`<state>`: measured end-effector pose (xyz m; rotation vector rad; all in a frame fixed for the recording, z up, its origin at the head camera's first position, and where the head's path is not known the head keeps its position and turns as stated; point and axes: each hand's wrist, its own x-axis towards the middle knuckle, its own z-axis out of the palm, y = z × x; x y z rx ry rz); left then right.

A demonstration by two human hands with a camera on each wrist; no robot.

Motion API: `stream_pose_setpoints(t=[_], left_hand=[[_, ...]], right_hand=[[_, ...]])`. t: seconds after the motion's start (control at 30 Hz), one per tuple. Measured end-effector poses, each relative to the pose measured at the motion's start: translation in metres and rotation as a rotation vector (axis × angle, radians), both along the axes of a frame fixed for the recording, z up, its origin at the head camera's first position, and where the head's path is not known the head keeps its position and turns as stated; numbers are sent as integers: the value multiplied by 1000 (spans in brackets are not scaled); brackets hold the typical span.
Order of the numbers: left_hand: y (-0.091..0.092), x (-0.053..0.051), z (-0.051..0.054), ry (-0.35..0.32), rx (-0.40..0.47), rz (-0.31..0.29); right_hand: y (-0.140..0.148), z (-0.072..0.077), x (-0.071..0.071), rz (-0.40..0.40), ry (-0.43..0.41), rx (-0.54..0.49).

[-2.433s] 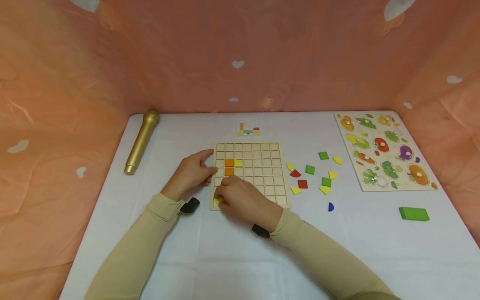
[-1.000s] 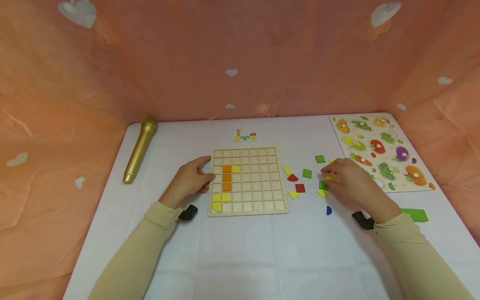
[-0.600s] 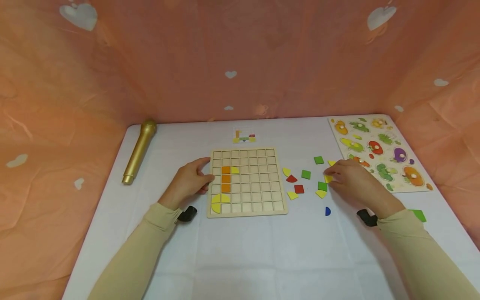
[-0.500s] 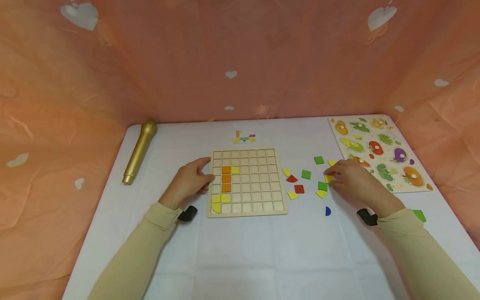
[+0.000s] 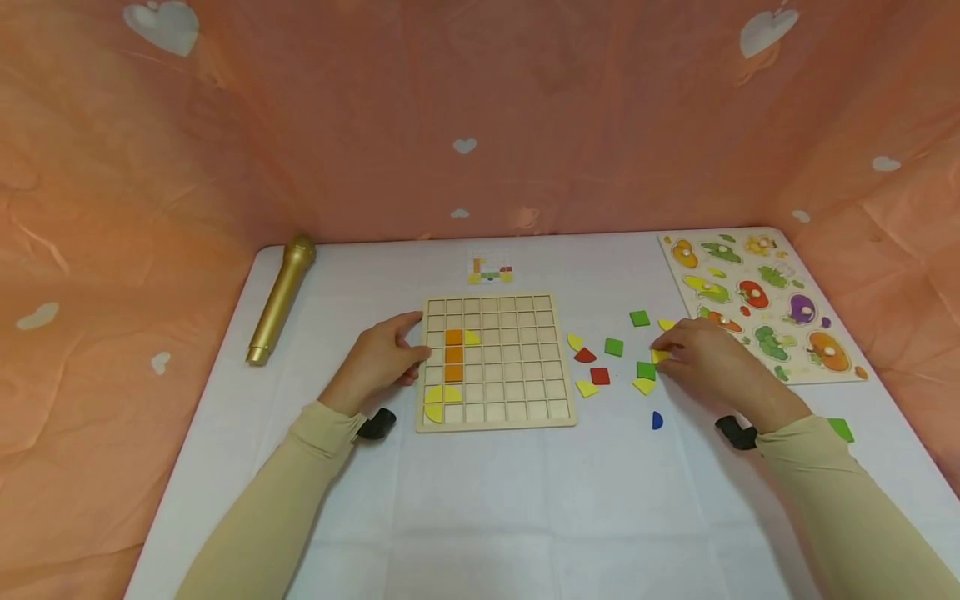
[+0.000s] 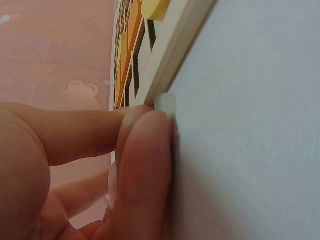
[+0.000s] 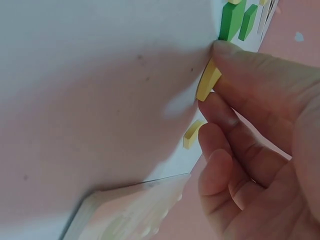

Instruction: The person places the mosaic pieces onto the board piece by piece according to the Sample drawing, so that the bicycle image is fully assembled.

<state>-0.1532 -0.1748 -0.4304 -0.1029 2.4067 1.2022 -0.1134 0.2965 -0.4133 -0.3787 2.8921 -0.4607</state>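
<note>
In the head view my left hand [image 5: 377,360] rests beside the left edge of a wooden grid board [image 5: 510,421]. Its thumb and index fingertips touch that edge, as the left wrist view also shows. Orange squares [image 5: 453,355] stand in a column on the board, with one yellow quarter-round [image 5: 472,337] beside the top one and several yellow pieces [image 5: 433,412] at the lower left. Out on the right, my right hand [image 5: 701,362] pinches a yellow quarter-round piece [image 7: 209,82] between thumb and finger, close to the white tabletop. Next to it lies a green square [image 5: 646,371].
Loose red [image 5: 600,376], green and yellow pieces lie right of the board, plus a blue half-round [image 5: 657,420]. A pattern card [image 5: 491,267] lies behind the board. A vegetable puzzle [image 5: 765,304] and green block [image 5: 840,429] are at right, a gold microphone [image 5: 281,300] at left.
My right hand has moved from the board's lower left to the loose pieces and now pinches a yellow one. Its earlier yellow piece lies on the board. My left hand has stayed at the edge.
</note>
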Motion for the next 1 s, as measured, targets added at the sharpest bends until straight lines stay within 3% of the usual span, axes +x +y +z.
stream_pose_setpoints(t=[0.3, 0.47, 0.77, 0.87, 1.0], left_hand=[[-1, 1, -2, 13, 4, -4], [0, 0, -2, 18, 10, -1], [-1, -1, -3, 19, 6, -4], [-1, -1, -4, 16, 9, 0], [-1, -1, -3, 8, 9, 2]], right_hand=[[-5, -1, -5, 0, 11, -4], [-24, 6, -9, 3, 9, -2], [-101, 13, -11, 158, 112, -68], [-135, 10, -8, 258, 154, -107], [-179, 6, -1, 358, 144, -134]])
